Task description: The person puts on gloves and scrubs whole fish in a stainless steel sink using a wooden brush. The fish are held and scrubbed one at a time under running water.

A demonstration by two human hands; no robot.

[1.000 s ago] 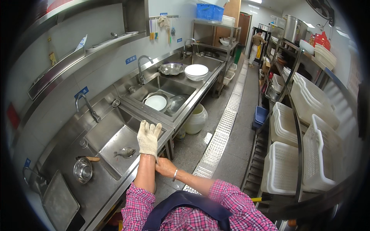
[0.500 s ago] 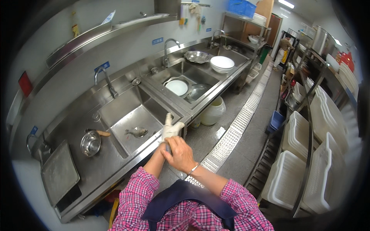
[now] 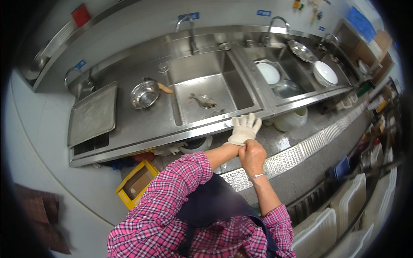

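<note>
My left hand [image 3: 244, 130] wears a cream-white glove, its fingers spread over the front edge of the steel sink [image 3: 215, 86]. At that wrist my bare right hand [image 3: 253, 155] pinches the glove's cuff, with a bracelet on its own wrist. A small dark fish [image 3: 204, 101] lies on the floor of the basin, apart from both hands. Left of the basin, a shiny steel bowl [image 3: 145, 94] sits on the counter, and a tool with a wooden handle [image 3: 165, 88] rests against its rim.
The second sink holds a white plate [image 3: 268, 73]; white bowls [image 3: 325, 73] and a steel dish [image 3: 301, 50] stand beyond it. At far left leans a metal tray [image 3: 94, 114]. Below are a yellow box [image 3: 137, 185] and a pale bucket [image 3: 291, 118]. White baskets [image 3: 316, 232] fill the right-hand rack.
The view has swung left, so the sink appears farther right. The gloved left fingers have spread wider, and my right hand has stayed at the cuff. The fish and bowl have not moved.
</note>
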